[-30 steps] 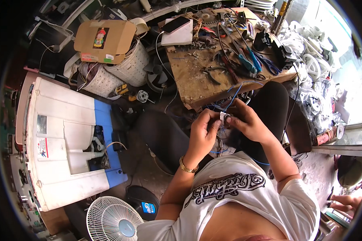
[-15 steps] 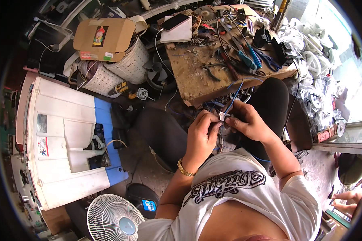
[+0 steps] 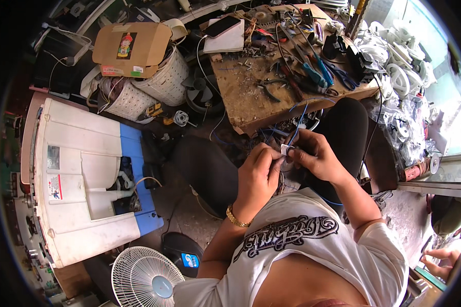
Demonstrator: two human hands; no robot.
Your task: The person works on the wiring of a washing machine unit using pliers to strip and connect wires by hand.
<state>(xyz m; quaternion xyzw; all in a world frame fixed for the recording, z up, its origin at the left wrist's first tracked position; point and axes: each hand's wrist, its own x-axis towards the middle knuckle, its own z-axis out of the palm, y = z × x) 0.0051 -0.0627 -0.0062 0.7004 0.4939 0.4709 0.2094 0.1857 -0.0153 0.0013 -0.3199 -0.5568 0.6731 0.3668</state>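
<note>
Over my lap, my left hand [image 3: 257, 174] pinches a small white piece [image 3: 285, 150] from the left, its fingertips curled against it. From the other side my right hand [image 3: 315, 158] grips the same piece between thumb and bent fingers, beside a blue wire [image 3: 298, 125] that runs up from it. The exact shape of the piece and what lies under my fingertips are hidden. More loose wires dangle behind both hands, above my dark-clothed legs [image 3: 210, 174].
A worn wooden bench [image 3: 243, 102] holds pliers, scissors and cables. Left are baskets [image 3: 159, 87], cardboard [image 3: 102, 46], a white-and-blue plastic housing [image 3: 71, 230] and a fan [image 3: 138, 271]. White parts [image 3: 399, 51] pile at right; another person's hand [image 3: 440, 261] shows lower right.
My hands have moved only slightly, with the left fingers shifting a little at the white piece. Both keep hold of it. The whole view has shifted very slightly.
</note>
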